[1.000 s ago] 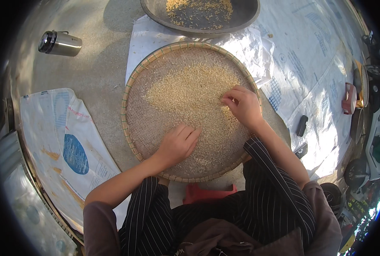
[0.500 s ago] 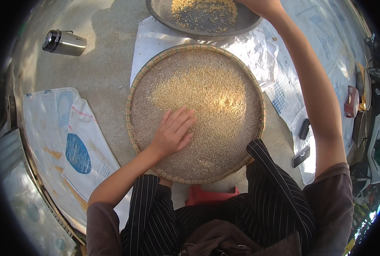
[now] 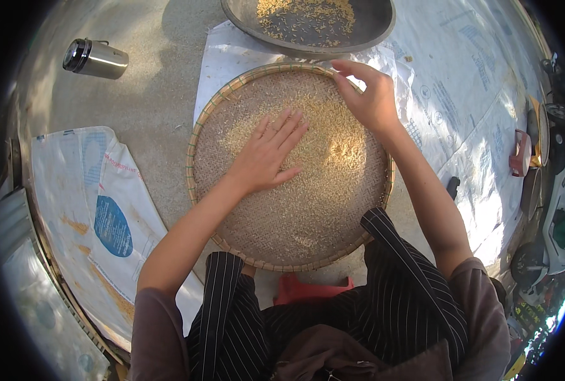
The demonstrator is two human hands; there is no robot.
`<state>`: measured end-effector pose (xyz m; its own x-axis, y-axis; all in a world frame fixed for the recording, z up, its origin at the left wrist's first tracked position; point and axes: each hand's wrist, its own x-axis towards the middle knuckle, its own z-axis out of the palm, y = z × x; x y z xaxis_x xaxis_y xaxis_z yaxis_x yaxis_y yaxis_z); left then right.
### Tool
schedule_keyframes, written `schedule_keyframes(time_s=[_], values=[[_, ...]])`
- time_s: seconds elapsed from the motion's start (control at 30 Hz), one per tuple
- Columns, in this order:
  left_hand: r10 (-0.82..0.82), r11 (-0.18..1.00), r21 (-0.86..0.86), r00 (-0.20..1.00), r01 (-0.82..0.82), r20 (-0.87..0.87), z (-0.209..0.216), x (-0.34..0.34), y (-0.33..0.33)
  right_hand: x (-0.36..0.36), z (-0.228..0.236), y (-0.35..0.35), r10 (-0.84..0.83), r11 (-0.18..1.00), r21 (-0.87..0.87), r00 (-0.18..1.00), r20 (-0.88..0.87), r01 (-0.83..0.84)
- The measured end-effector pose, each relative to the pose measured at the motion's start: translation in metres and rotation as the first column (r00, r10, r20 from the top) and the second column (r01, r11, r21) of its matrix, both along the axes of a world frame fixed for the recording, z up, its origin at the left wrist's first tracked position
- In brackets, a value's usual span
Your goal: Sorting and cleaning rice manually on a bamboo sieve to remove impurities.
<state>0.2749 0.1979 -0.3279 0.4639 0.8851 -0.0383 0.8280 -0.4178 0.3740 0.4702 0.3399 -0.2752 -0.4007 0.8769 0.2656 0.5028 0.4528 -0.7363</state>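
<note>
A round woven winnowing tray [image 3: 389,184] lies before my knees, with pale grain [image 3: 339,127] spread over its middle. My left hand [image 3: 275,151] rests palm down on the grain, left of the tray's centre, fingers stretched and thumb apart. My right hand [image 3: 372,96] hovers over the tray's far right rim, its fingers bent and a gap showing between thumb and forefinger. I can make out nothing between them. Just beyond the tray sits a dark shallow basin [image 3: 374,28] with golden unhusked grain [image 3: 304,16] scattered inside.
A steel flask [image 3: 98,59] lies at the far left. White sacking [image 3: 136,209] with some spilled grain covers the ground at left. More white sheeting [image 3: 447,82] stretches to the right, with a small dark object [image 3: 452,187] on it. A red stool [image 3: 308,289] shows between my legs.
My right hand has come back from the basin to the tray's far right rim. My left hand has slid forward and slightly right over the grain.
</note>
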Motion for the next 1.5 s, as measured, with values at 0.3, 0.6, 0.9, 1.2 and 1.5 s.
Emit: schedule_keyframes(time_s=[0.3, 0.6, 0.9, 1.2, 1.5], values=[[-0.199, 0.977, -0.089, 0.980, 0.196, -0.026, 0.003, 0.022, -0.034, 0.034, -0.028, -0.020, 0.034, 0.999, 0.037, 0.997, 0.067, -0.037], [-0.159, 0.979, -0.105, 0.975, 0.176, 0.154, 0.031, 0.029, -0.054, 0.039, -0.033, 0.007, 0.112, 0.992, -0.086, 0.969, 0.219, -0.096], [0.393, 0.912, 0.022, 0.890, -0.408, 0.233, 0.051, 0.025, 0.071, 0.017, -0.027, 0.011, 0.075, 0.978, -0.206, 0.974, 0.214, -0.030], [0.512, 0.858, -0.093, 0.833, -0.505, 0.211, 0.051, 0.058, 0.124, 0.054, 0.012, 0.036, 0.107, 0.927, -0.376, 0.964, 0.243, -0.008], [0.502, 0.865, -0.108, 0.843, -0.490, 0.195, 0.062, 0.089, 0.136, 0.088, 0.064, 0.095, 0.123, 0.787, -0.616, 0.985, 0.119, -0.024]])
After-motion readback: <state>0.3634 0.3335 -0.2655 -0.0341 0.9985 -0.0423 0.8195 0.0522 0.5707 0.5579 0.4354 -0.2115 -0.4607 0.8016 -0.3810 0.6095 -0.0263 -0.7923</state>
